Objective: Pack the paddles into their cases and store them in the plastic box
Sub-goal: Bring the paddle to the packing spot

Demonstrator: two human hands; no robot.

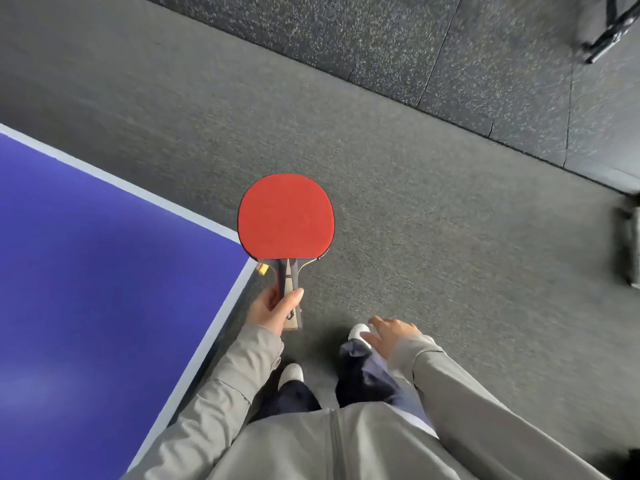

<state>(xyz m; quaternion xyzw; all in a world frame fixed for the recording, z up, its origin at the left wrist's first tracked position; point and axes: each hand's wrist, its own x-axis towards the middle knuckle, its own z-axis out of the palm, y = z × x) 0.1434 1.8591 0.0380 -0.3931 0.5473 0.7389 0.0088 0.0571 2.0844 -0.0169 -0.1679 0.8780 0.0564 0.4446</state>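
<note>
A table tennis paddle (286, 216) with a red rubber face and a wooden handle points away from me, just past the corner of the table. My left hand (273, 308) grips its handle, thumb along the side. My right hand (389, 336) hangs low on the right with fingers loosely spread, holding nothing. No case and no plastic box show in the head view.
The blue table tennis table (86, 271) with a white edge line fills the left. Grey carpet (433, 237) lies ahead, then dark speckled rubber mats (450, 46). A black frame (609, 32) stands top right and a dark object (628, 244) sits at the right edge.
</note>
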